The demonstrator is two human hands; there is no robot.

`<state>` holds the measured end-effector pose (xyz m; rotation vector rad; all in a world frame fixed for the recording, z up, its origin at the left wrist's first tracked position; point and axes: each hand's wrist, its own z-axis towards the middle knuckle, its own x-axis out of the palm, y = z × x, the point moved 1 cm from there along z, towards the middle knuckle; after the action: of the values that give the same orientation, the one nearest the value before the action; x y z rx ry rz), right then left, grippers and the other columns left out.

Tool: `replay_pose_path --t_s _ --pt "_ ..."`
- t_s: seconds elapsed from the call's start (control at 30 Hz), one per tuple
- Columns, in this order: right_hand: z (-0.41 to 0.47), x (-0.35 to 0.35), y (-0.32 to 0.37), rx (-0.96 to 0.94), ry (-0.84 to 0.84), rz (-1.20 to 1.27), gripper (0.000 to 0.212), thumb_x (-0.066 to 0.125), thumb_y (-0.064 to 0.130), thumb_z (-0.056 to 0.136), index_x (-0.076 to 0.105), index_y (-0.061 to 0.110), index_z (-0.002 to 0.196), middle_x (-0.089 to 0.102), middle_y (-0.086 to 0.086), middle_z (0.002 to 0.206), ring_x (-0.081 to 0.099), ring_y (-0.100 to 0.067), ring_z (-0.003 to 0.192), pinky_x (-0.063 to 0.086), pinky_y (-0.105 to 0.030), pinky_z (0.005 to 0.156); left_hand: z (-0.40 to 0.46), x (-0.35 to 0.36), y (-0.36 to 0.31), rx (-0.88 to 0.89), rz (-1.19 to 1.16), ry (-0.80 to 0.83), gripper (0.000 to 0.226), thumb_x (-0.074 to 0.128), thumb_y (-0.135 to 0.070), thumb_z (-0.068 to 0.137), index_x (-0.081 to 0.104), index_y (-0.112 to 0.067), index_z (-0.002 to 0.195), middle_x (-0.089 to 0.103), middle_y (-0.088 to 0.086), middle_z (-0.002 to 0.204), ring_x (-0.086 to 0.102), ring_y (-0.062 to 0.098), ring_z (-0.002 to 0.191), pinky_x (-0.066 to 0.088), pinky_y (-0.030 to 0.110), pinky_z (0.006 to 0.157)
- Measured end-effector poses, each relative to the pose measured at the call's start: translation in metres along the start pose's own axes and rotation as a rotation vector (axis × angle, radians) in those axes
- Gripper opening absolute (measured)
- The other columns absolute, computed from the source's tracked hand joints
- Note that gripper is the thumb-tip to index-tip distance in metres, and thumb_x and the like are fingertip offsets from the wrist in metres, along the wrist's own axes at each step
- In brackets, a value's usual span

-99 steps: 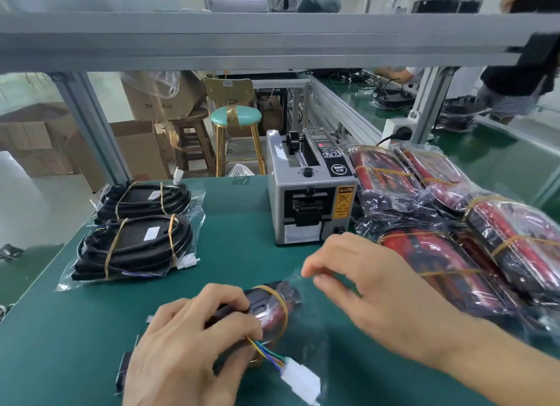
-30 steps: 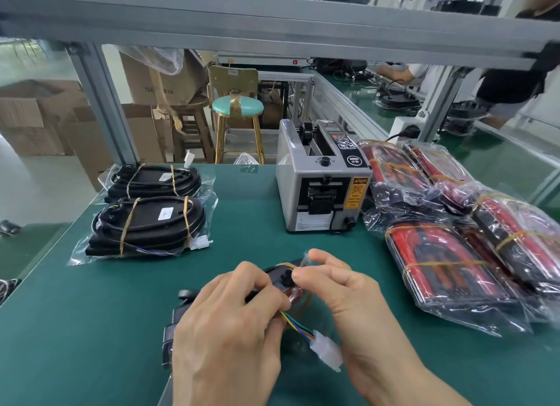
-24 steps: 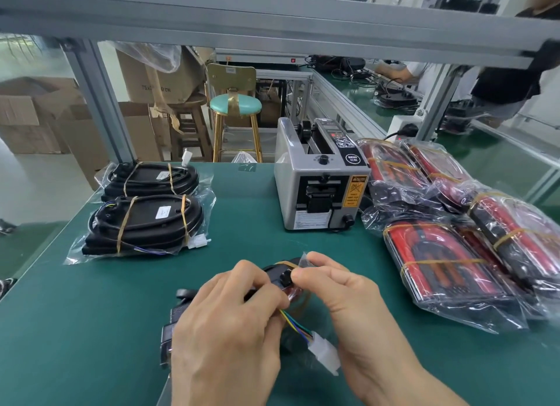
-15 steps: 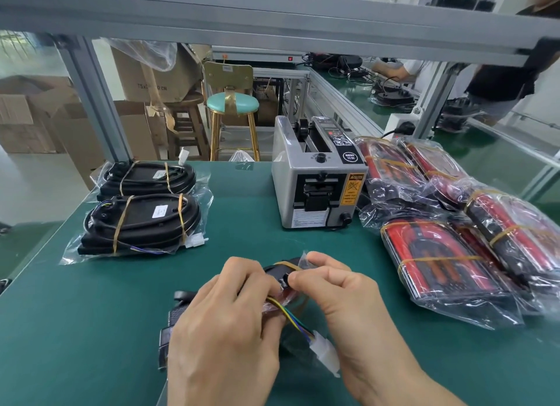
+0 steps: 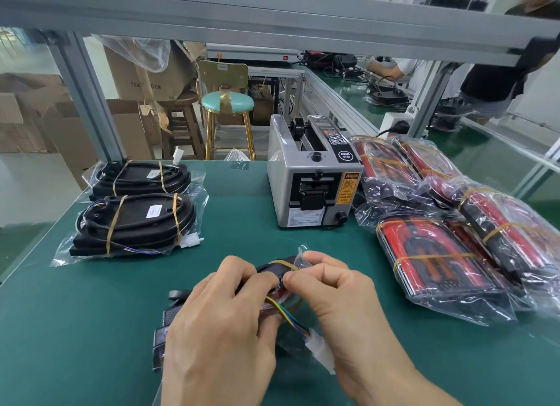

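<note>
With the left hand [image 5: 221,324] curled round the banded black part [image 5: 274,270] and the right hand [image 5: 342,302] pinching the bag [image 5: 301,255] mouth at its far end, at 6 o'clock on the table [image 5: 91,314], best pinch firmly, fold the flap flat clear of the wires [image 5: 288,314], then reach toward 12 o'clock for the tape machine [image 5: 315,187].

Grey tape dispenser [image 5: 315,183]: two bagged black units [image 5: 136,220] to its left, bagged red units [image 5: 454,233] right, stool [image 5: 227,114] behind.

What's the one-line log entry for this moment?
left hand: holds banded part | right hand: pinches clear bag | tape dispenser: behind, untouched
</note>
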<state>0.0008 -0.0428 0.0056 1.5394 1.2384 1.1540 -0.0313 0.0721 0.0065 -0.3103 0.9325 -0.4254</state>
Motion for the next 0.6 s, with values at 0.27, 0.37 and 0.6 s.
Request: replay_pose_path --t_s 0.27,0.37,0.6 --pt "0.002 0.000 -0.001 -0.038 0.007 -0.074 0.012 0.075 0.009 0.065 0.072 0.006 0.054 0.058 0.004 0.113 0.055 0.021 0.083 0.049 -0.022 0.069 0.002 -0.002 -0.002 0.024 0.036 0.050 0.050 0.092 -0.006 0.032 0.074 -0.025 0.075 0.056 -0.003 0.071 0.054 0.022 0.053 0.032 0.025 0.048" --pt "0.006 -0.008 0.002 -0.090 -0.015 -0.184 0.008 0.076 0.012 0.062 0.074 0.012 0.055 0.062 0.006 0.106 0.057 0.016 0.086 0.040 -0.003 0.066 0.003 -0.001 -0.003 0.019 0.058 0.053 0.049 0.091 -0.008 0.031 0.073 -0.023 0.074 0.055 -0.003 0.070 0.053 0.023 0.053 0.029 0.024 0.049" --pt "0.024 -0.032 0.027 -0.641 0.224 -0.873 0.037 0.062 0.004 0.084 0.073 0.035 0.099 0.054 0.022 0.105 0.046 0.007 0.105 0.030 -0.011 0.089 0.004 0.001 0.001 0.041 0.059 0.023 0.043 0.091 -0.010 0.034 0.071 -0.020 0.071 0.055 -0.003 0.071 0.040 0.016 0.065 0.031 0.024 0.050"
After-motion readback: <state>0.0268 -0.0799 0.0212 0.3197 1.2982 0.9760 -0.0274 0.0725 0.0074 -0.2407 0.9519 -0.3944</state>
